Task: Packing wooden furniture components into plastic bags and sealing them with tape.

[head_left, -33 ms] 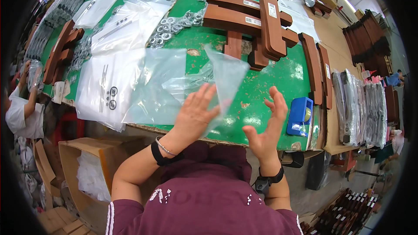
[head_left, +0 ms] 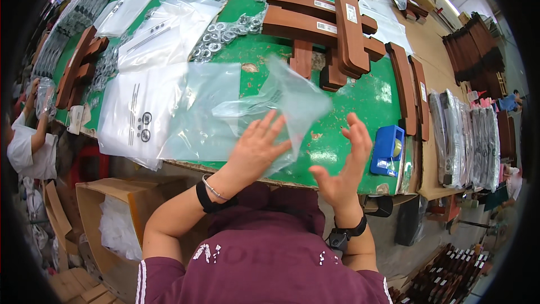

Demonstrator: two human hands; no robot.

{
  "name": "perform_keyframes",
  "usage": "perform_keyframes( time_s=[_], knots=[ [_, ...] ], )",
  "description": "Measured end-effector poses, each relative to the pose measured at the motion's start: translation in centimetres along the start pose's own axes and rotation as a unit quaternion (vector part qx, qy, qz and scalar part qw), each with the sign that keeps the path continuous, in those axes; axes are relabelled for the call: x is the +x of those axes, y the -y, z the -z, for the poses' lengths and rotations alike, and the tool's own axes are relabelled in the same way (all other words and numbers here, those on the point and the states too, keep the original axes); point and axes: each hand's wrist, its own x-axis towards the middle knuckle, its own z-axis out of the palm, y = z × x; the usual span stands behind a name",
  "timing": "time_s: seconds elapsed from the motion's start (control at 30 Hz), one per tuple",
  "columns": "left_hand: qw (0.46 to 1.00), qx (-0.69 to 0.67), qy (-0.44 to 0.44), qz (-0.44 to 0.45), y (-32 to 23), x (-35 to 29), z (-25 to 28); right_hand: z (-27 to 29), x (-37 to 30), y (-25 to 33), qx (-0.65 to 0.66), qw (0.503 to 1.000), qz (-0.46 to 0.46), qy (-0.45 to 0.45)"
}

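My left hand (head_left: pixel 260 142) lies spread and flat against a clear plastic bag (head_left: pixel 304 104). The bag's loose right end lifts off the table and is slightly blurred. Fingers apart and holding nothing, my right hand (head_left: pixel 346 163) is raised over the table's near edge, to the right of the bag. Beneath and left of the bag lies a stack of clear plastic bags (head_left: pixel 208 87) with dark printed marks. Beyond the bag are crossed reddish-brown wooden pieces (head_left: pixel 304 24) with white labels.
A blue tape dispenser (head_left: pixel 387 149) stands right of my right hand. Metal rings in small bags (head_left: pixel 211 42) are heaped at the back. Two brown wooden pieces (head_left: pixel 400 87) lie along the table's right side. A cardboard box (head_left: pixel 107 191) stands below left. Another person (head_left: pixel 34 135) is at far left.
The loose end of the plastic bag has spread and swung a little to the right. My left hand has shifted slightly with its fingers spread; my right hand has hardly moved.
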Motion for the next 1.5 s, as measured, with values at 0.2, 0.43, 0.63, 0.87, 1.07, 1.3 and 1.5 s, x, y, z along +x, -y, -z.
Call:
perform_keyframes(
  time_s=[0.2,0.43,0.63,0.87,1.07,1.3,1.5],
  knots=[
    [0.988,-0.123,0.085,-0.026,0.9,-0.5,-2.5,-3.2,1.9,1.7,0.092,0.964,0.114,0.224],
    [0.975,-0.13,0.182,-0.012,0.1,-0.8,0.4,-4.3,0.0,-6.1,-0.25,0.912,-0.068,0.318],
    [0.964,-0.123,0.23,0.048,-1.0,-1.3,1.8,0.1,-2.1,-6.9,-0.305,0.892,-0.063,0.328],
    [0.966,-0.126,0.22,-0.048,-2.8,-0.7,1.2,8.2,2.3,-5.8,-0.101,0.965,-0.089,0.225],
    [0.953,-0.136,0.258,-0.076,-4.0,0.1,1.7,14.6,5.1,-21.7,-0.311,0.931,-0.184,0.057],
    [0.959,-0.148,0.238,-0.046,-3.9,-1.4,0.8,14.1,2.6,-28.8,-0.337,0.869,-0.35,0.09],
    [0.966,-0.116,0.225,-0.055,-3.9,-1.8,0.7,15.2,2.7,-29.1,-0.274,0.899,-0.339,-0.043]
  ],
)
